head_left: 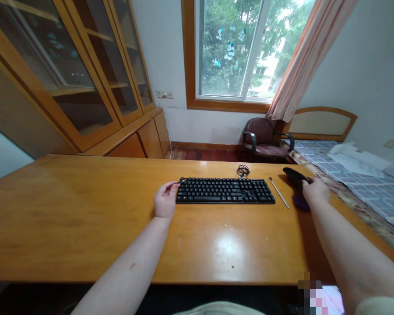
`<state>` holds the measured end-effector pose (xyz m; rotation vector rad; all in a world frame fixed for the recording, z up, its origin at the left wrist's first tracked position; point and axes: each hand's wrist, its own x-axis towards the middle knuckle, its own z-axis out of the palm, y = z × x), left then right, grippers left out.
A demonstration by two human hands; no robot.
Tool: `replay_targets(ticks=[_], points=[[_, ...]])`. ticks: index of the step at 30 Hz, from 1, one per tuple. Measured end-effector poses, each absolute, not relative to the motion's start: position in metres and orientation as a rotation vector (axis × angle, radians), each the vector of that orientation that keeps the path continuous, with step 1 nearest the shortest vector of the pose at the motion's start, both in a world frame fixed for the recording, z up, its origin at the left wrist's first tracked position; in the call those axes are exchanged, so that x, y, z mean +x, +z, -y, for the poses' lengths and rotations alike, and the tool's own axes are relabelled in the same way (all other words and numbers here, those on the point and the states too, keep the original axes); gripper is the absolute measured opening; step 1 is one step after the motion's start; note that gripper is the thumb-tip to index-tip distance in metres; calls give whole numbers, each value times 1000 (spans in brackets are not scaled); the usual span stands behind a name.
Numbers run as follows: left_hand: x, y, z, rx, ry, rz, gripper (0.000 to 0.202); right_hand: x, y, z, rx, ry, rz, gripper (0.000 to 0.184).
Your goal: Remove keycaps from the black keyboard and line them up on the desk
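Observation:
A black keyboard (226, 191) lies flat on the wooden desk. At its upper left corner is my left hand (165, 200), thumb and fingers pinched together; a small dark bit shows at the fingertips, too small to make out. My right hand (316, 191) is closed round the narrow end of a black oval-headed object with a handle (294, 174), raised over the right side of the desk. Between the keyboard and that hand lies a thin pale toothbrush-like stick (279, 192) with a dark tip. A dark purple cloth (300, 202) rests just below the right hand.
The keyboard's coiled cable (243, 170) sits behind it near the desk's (85, 218) far edge. Beyond stand a brown armchair (261, 135) and a bed (357, 175) on the right. A glass-door cabinet (95, 100) borders the left. Small specks dot the desk's front.

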<state>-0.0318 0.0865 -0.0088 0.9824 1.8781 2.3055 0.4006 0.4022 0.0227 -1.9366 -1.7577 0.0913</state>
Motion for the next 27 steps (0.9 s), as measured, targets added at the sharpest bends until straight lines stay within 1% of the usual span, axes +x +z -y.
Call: replay_targets(ticks=[4, 8, 10, 13, 16, 18, 21, 27], points=[[-32, -9, -87, 945, 2292, -1861, 26, 387, -5, -412, -1921, 233, 1888, 47], [-31, -8, -88, 950, 2267, -1845, 27, 379, -11, -410, -1829, 391, 1924, 60], [-31, -8, -87, 947, 2267, -1834, 27, 380, -11, -407, -1714, 440, 1972, 57], [-30, -7, -87, 936, 2275, -1822, 28, 389, -16, -399, -1717, 315, 2007, 51], [-29, -5, -87, 936, 2278, -1819, 27, 399, -28, -390, -1825, 64, 2059, 58], [-28, -5, -87, 954, 2266, -1825, 27, 405, -37, -387, -1848, -33, 2147, 61], [-28, -5, -86, 978, 2242, -1839, 27, 411, -44, -389, -1839, -63, 2290, 59], [-29, -4, -86, 953, 2257, -1856, 27, 420, -45, -402, -1807, 41, 2391, 54]])
